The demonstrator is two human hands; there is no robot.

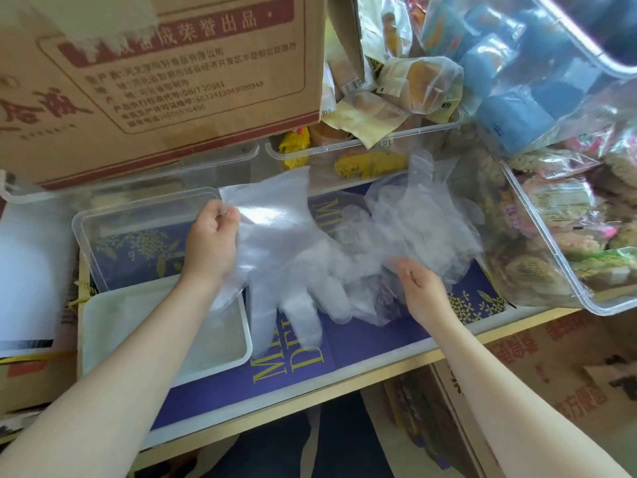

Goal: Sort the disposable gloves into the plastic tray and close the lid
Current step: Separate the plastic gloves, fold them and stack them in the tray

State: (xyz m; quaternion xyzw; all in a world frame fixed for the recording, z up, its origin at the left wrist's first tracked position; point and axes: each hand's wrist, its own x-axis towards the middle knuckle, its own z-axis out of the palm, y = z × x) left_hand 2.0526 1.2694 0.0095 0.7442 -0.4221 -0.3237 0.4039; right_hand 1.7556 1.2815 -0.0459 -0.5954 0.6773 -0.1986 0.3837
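Note:
My left hand (213, 239) pinches the cuff of a clear disposable glove (275, 257), which hangs with its fingers pointing down over the purple surface. A crumpled pile of more clear gloves (413, 229) lies to the right. My right hand (422, 288) touches the pile's near edge with fingers half curled; whether it grips a glove is unclear. A white plastic tray (100, 336) sits at the lower left, its right side under the hanging glove. The clear lid (113, 222) lies just behind the tray.
A large cardboard box (155, 81) stands behind the lid. Clear bins of packaged snacks (551, 236) crowd the right and back. The purple printed box top (362, 339) fills the near middle. More cardboard boxes sit below at the right.

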